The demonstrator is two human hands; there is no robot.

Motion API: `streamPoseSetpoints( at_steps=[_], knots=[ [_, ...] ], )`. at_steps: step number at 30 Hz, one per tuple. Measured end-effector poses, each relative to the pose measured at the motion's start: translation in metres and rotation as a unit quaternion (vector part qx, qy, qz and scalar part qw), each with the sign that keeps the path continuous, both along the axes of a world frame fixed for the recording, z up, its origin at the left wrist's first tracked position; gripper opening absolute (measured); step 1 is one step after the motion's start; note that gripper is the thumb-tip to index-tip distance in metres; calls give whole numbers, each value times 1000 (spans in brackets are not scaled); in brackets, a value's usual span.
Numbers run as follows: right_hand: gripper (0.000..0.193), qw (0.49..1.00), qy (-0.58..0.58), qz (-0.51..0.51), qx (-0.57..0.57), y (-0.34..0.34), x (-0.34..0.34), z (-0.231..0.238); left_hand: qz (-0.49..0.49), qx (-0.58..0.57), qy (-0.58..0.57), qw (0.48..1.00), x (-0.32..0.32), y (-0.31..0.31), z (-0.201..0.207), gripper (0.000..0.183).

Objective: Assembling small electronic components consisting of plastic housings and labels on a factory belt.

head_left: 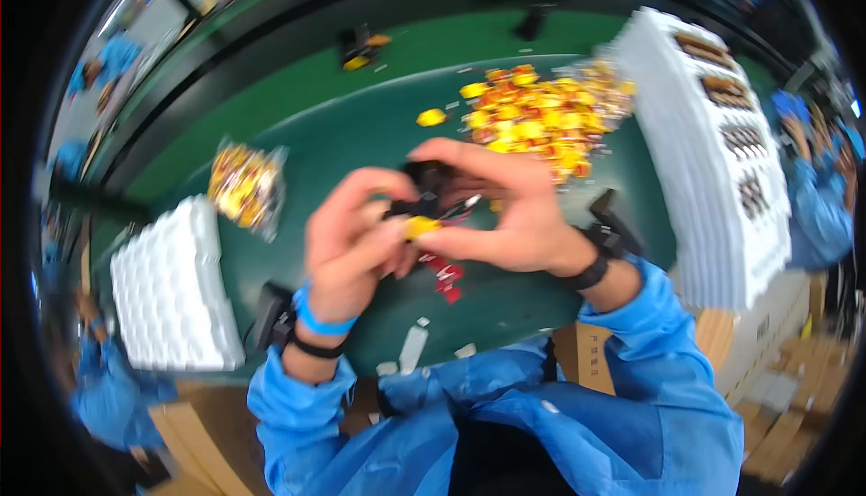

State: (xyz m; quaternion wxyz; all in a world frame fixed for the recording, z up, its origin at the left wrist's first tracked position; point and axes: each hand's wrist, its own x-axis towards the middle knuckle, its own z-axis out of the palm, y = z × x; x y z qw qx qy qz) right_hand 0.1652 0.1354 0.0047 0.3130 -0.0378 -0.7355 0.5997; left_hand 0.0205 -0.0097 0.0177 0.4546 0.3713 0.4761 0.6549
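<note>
Over the middle of the green table, my left hand (pixel 347 239) and my right hand (pixel 510 212) close together on a small black part (pixel 429 180). Its exact kind is blurred and partly covered by my fingers. Both thumbs meet at a small yellow piece (pixel 421 227) on the near side of the black part. Just below my hands lie several red scraps (pixel 446 280) on the table. Beyond my right hand spreads a heap of small yellow pieces (pixel 532 117) with red and orange bits among them. One yellow piece (pixel 432 117) lies apart, left of the heap.
A clear bag of yellow pieces (pixel 245 188) and a stack of white foam trays (pixel 171 289) stand left. More white trays (pixel 695 162) rise at the right, dark parts in the top one. A black-and-yellow item (pixel 359 49) lies at the back. Co-workers in blue sit either side.
</note>
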Motion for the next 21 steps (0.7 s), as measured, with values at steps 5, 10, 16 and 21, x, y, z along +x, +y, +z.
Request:
streamPoseSetpoints(
  at_steps=[5, 10, 16, 21],
  knots=[
    [66, 989, 98, 22, 111, 4, 5, 10, 39, -40, -101, 993, 8, -2, -3, 38],
    [74, 946, 62, -100, 303, -25, 37, 8, -56, 6, -76, 996, 0, 2, -20, 31],
    [13, 774, -206, -472, 369, 7, 216, 88, 150, -52, -59, 986, 11, 0, -4, 18],
    [17, 686, -483, -496, 225, 139, 329, 117, 71, -45, -74, 994, 8, 0, -6, 20]
  ],
)
